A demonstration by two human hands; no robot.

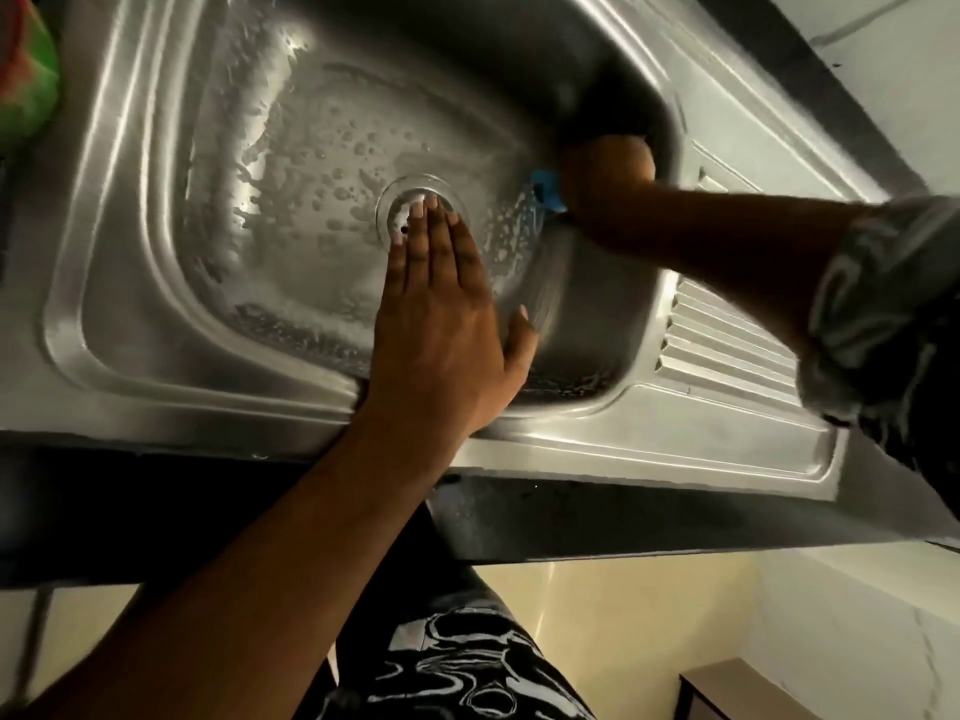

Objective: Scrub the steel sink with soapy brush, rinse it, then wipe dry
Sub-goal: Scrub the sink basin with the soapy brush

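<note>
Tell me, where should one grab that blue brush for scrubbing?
Probably over its back, coming from the basin's right side, as the right hand does: it wraps the brush, leaving the blue end free to meet the soapy sink. Most of the brush is hidden, so its handle shape is unclear.

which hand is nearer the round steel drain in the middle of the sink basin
Left. The left hand holds straight fingers over the round steel drain, fingertips covering part of it; the right hand is off to the drain's right, gripping a blue brush.
</note>
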